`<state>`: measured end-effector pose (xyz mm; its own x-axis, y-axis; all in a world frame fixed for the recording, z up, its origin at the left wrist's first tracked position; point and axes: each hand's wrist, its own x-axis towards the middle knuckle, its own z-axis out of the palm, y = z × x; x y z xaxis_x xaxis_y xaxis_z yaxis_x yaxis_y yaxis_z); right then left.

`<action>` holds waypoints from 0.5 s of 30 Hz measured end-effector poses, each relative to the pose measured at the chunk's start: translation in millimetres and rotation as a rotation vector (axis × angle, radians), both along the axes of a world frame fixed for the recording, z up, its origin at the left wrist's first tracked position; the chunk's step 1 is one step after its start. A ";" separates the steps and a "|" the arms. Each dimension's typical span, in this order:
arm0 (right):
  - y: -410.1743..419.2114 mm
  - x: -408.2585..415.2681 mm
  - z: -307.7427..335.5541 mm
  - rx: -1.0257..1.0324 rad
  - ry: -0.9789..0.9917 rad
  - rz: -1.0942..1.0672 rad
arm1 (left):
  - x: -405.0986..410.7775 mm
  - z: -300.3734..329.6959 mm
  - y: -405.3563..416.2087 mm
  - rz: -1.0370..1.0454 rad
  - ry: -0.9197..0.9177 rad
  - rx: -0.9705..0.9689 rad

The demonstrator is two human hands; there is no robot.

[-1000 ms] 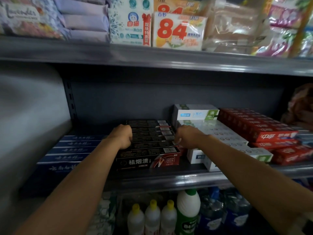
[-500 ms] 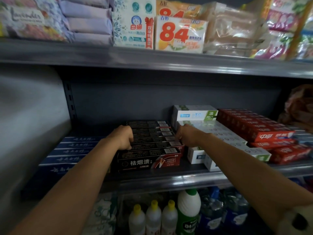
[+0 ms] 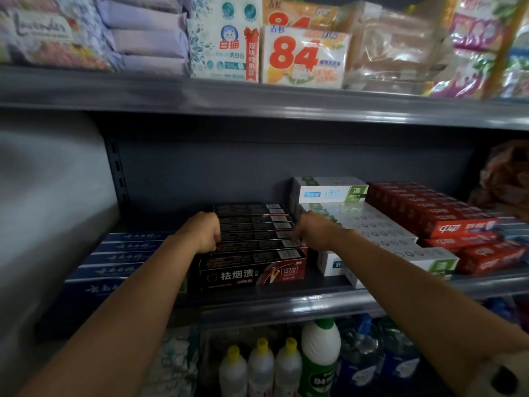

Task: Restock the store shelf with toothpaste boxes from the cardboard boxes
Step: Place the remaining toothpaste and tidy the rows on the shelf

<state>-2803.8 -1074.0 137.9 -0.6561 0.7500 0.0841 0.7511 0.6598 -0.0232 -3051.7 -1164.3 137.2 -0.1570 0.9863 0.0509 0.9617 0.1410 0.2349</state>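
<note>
A row of black toothpaste boxes [image 3: 252,253] lies flat in the middle of the grey shelf [image 3: 286,305]. My left hand [image 3: 201,233] is pressed against the left ends of these boxes, fingers curled. My right hand [image 3: 307,229] is pressed against their right ends. Blue toothpaste boxes [image 3: 114,262] lie to the left, white and green ones [image 3: 369,233] to the right, and red ones [image 3: 446,222] further right. No cardboard box is in view.
The shelf above [image 3: 257,101] carries soap and tissue packs [image 3: 303,57]. Below the toothpaste shelf stand several yellow-capped bottles [image 3: 260,371] and a green bleach bottle [image 3: 319,359]. A grey wall [image 3: 48,196] closes the left side.
Both hands stay pressed on the ends of the black boxes; the view has shifted slightly, the boxes barely moved.
</note>
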 end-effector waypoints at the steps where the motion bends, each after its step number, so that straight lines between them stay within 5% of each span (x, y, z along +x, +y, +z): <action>1: 0.3 0.0 -0.2 0.003 -0.004 0.005 | 0.1 0.2 0.1 0.001 -0.001 -0.001; 15: 31.9 -1.3 13.0 0.014 -0.055 -0.125 | -20.8 3.3 16.5 0.024 0.060 -0.004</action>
